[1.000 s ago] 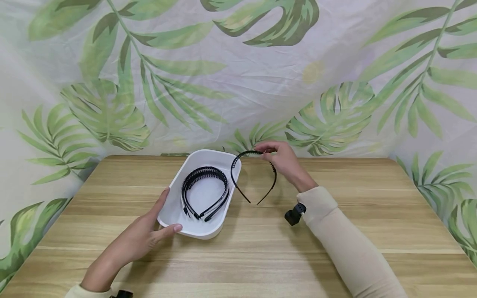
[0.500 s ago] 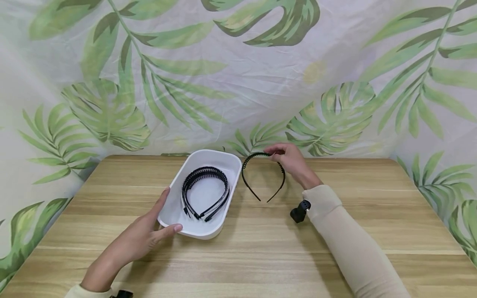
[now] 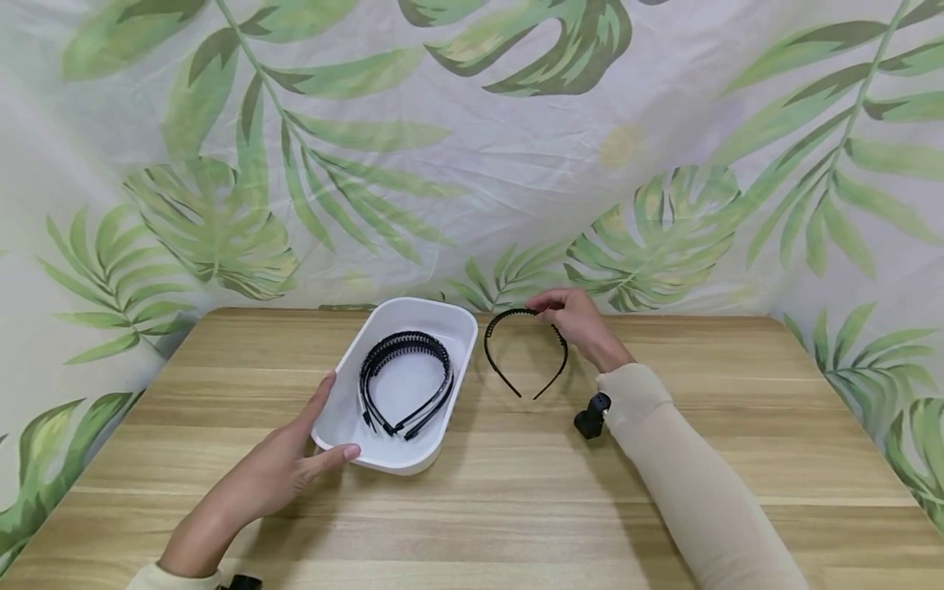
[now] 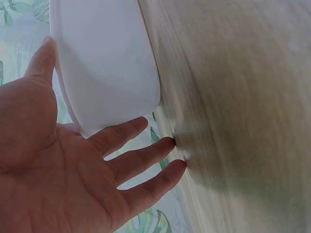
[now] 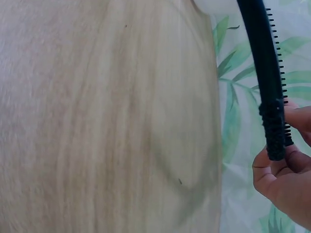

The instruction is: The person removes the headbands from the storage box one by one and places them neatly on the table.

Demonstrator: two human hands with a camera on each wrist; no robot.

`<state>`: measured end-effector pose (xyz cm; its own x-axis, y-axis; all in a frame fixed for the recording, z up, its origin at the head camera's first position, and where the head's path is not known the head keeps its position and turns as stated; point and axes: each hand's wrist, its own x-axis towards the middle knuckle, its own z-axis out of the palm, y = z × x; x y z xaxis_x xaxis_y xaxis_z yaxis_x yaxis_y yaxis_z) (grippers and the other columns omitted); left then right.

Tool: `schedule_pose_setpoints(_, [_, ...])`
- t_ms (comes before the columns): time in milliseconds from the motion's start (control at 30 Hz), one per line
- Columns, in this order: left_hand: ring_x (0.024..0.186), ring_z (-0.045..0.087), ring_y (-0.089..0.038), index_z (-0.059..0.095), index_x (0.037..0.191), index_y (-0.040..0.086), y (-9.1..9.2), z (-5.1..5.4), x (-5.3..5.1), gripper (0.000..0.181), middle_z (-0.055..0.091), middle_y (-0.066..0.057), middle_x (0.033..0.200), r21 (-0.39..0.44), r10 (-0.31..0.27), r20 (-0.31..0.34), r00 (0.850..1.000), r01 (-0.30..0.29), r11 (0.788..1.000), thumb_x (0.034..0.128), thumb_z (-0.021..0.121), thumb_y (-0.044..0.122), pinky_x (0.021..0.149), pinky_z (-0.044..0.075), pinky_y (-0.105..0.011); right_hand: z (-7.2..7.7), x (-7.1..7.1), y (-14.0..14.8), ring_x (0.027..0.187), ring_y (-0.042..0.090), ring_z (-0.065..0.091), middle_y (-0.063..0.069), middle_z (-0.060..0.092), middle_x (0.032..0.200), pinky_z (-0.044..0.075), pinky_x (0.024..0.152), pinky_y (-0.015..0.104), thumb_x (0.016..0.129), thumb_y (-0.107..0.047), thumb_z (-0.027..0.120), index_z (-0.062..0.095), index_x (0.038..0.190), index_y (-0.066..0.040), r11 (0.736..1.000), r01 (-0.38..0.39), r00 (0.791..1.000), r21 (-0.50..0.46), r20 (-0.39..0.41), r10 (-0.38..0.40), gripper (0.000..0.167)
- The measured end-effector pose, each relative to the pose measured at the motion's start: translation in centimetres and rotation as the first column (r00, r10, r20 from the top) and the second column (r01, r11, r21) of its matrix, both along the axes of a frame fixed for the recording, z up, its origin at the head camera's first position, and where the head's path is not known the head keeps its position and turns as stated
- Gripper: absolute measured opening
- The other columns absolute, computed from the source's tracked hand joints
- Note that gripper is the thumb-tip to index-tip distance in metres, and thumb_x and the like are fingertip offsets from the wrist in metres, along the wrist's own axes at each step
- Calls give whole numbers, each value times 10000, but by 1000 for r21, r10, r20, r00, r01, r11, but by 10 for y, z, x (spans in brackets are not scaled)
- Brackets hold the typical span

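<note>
At the back centre of the table, my right hand (image 3: 578, 324) pinches a black toothed headband (image 3: 490, 360) by the top of its band. Its shadow falls on the wood in the right wrist view; whether its tips touch the table I cannot tell. To its left stands a white plastic bin (image 3: 463, 360) with several black headbands (image 3: 366, 381) nested inside. My left hand (image 3: 273, 471) holds the bin's near left corner, thumb over the rim. In the left wrist view its index finger lies against the bin's outer wall (image 4: 107, 63), the other fingers spread beyond.
The wood-grain table (image 3: 472, 533) ends at a back edge just behind the bin and right hand. Behind it hangs a cloth printed with green leaves (image 3: 369, 164). A small black camera (image 3: 590, 416) is strapped at the right wrist.
My right hand has carried the headband rightward, away from the bin's rim, then lowered it slightly. My left hand and the bin have stayed in place.
</note>
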<state>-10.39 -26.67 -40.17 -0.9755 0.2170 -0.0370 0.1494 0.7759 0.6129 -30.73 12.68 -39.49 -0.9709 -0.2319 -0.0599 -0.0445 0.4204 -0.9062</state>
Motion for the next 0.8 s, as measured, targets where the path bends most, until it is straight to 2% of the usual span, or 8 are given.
schedule_pose_setpoints(433, [1397,467,-577,-40,1699,193,0,-1,0,1060,368,-379,1594,-2,0,10,1000,0,1000,992,702,463,1079,398,-741,-9,-6,-2,1296,379,601,207,627,1423,487,1119,516,1028,35,551,688,1324,28,999,5,999,35,41,-7,327])
schedule_pose_setpoints(800, [1390,485,-564,-36,1700,200,0,-1,0,1058,384,-373,1589,1,4,11,1000,-4,1000,991,703,468,1071,407,-736,-13,-8,1,1244,354,592,214,649,1371,522,1002,450,1008,48,574,721,1273,13,996,20,999,87,37,-24,306])
